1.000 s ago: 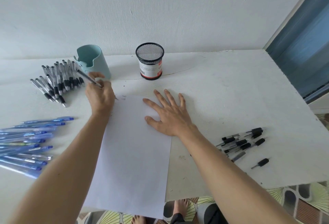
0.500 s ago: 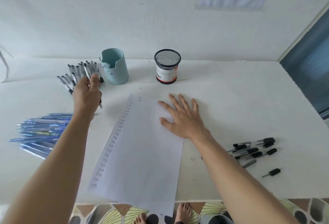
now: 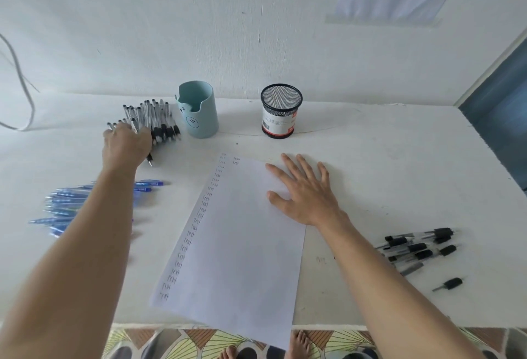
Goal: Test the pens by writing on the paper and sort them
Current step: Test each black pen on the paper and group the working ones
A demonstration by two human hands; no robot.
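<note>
The white sheet of paper [image 3: 236, 244] lies in the middle of the white table [image 3: 399, 176], its near end overhanging the table's front edge, and carries one full column of small "test" marks down its left side with a second column only just begun, so by my reading much testing is done. The left hand [image 3: 125, 144] rests on the fanned pile of black-gripped clear pens [image 3: 154, 119] beside the pale teal cup [image 3: 198, 110], a pen tip poking out beneath it, though whether its fingers are closed around that pen I cannot tell; the right hand [image 3: 302, 190] lies flat and spread, pinning the sheet and gripping nothing. Blue pens [image 3: 65, 207] lie at the left and a few black pens [image 3: 419, 247] at the right, likely still to test, while the black mesh cup [image 3: 281, 110] stands at the back and wide bare tabletop stays free at the far right.
</note>
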